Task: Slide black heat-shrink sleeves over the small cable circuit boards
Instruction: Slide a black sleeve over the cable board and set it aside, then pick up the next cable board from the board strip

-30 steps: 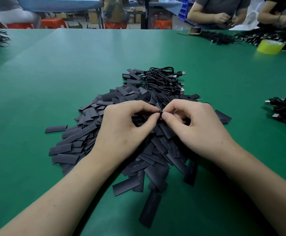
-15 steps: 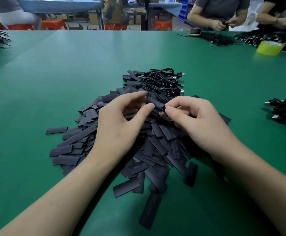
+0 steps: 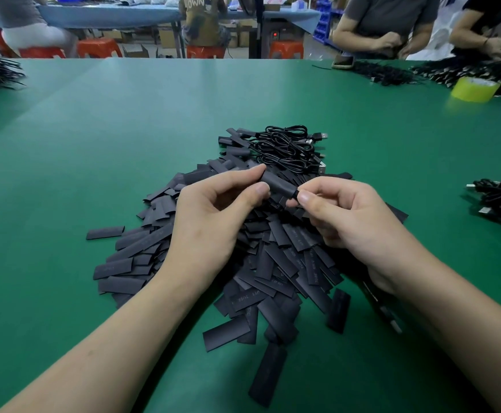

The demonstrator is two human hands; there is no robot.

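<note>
A black sleeve [image 3: 277, 186] is hanging just above the sleeve pile [image 3: 273, 263], tilting down to the right. The left hand [image 3: 210, 216] is pinching its upper end between thumb and forefinger. The right hand [image 3: 353, 216] is pinching its lower end with curled fingers [image 3: 317, 186]. Coiled cables [image 3: 285, 150] are lying beyond on the green table [image 3: 94, 144].

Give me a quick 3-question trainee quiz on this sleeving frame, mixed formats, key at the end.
1. True or false: the left hand pinches one end of the raised sleeve.
2. What lies just beyond the pile of loose sleeves? A) coiled black cables B) scissors C) a heat gun
3. What colour is the tape roll at the far right of the table?
Key: 1 true; 2 A; 3 yellow-green.
</note>
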